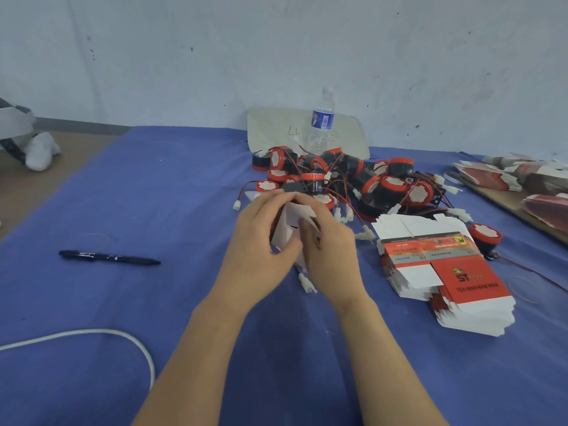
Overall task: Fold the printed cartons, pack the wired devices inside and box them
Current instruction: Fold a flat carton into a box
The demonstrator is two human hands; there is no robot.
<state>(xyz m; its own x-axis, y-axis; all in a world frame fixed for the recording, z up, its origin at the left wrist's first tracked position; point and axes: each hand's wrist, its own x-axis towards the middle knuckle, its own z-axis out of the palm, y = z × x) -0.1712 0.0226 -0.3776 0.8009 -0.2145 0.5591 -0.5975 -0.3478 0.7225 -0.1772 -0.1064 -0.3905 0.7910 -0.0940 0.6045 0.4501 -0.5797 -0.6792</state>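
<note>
Both hands met over the middle of the blue-covered bench with a partly folded carton held between them, raised a little off the cloth. The left hand gripped the carton's left side, its fingers curled over the top edge and the thumb pressed against the white panel below. The right hand closed on the right side, its thumb lying across the white flap and its fingers wrapped behind. Only the carton's white inner face showed between the two palms. Whether a device already sat inside could not be told, since the hands covered most of it. A white connector on a wire lay on the cloth just under the hands.

Just beyond the fingertips lay a heap of wired devices, black and red with white faces, their red and black leads tangled together. One more device lay apart at the right, beside a stack of flat cartons printed in red and white. A water bottle stood upright behind the heap, in front of a pale board leaning on the wall. To the left lay a black pen, and nearer the person a white cable curved over the cloth.
</note>
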